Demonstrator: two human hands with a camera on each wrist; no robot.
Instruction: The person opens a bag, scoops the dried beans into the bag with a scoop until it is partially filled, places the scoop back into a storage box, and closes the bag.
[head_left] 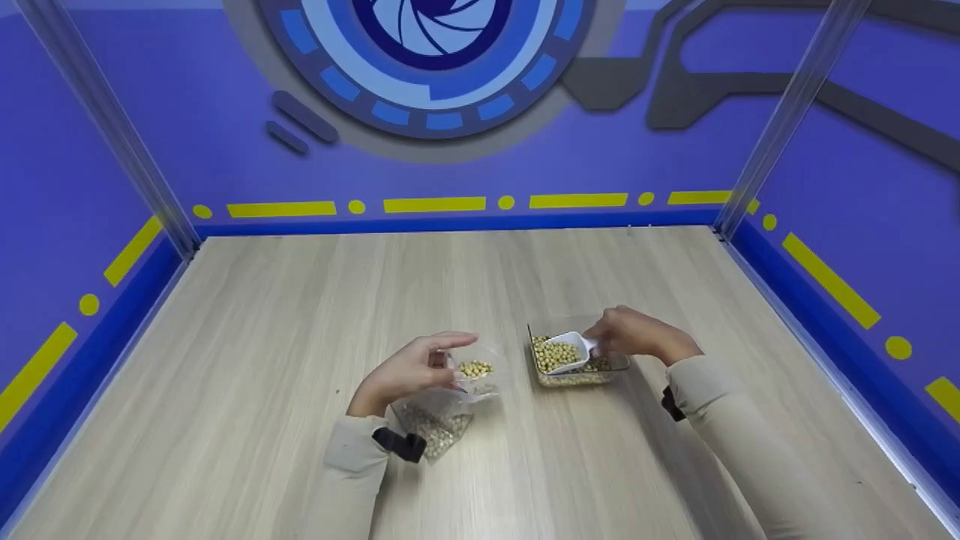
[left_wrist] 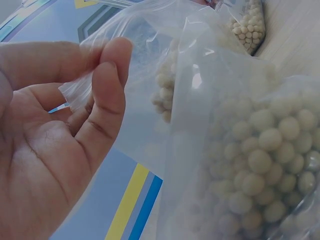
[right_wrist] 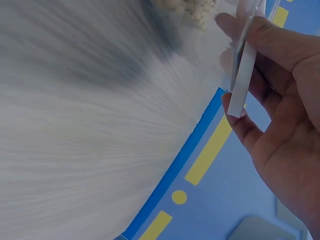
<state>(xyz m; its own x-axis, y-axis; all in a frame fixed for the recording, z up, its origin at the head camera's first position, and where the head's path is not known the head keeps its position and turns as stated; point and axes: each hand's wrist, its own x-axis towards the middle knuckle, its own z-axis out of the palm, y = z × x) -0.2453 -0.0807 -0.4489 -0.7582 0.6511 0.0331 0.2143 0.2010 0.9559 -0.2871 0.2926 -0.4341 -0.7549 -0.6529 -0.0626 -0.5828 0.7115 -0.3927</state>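
Note:
My left hand pinches the edge of a clear plastic zip bag between thumb and finger. The bag's mouth is held apart, and pale round beans fill its lower part. Some yellowish beans also show at the mouth in the head view. To the right, a clear rectangular container holds more beans. My right hand grips the handle of a white scoop over the container. Beans heap in the scoop, whose bowl is inside the container's rim.
The container stands a short way right of the bag on a light wood table. Blue panels with yellow markings rise at the back and both sides, with metal posts at the back corners.

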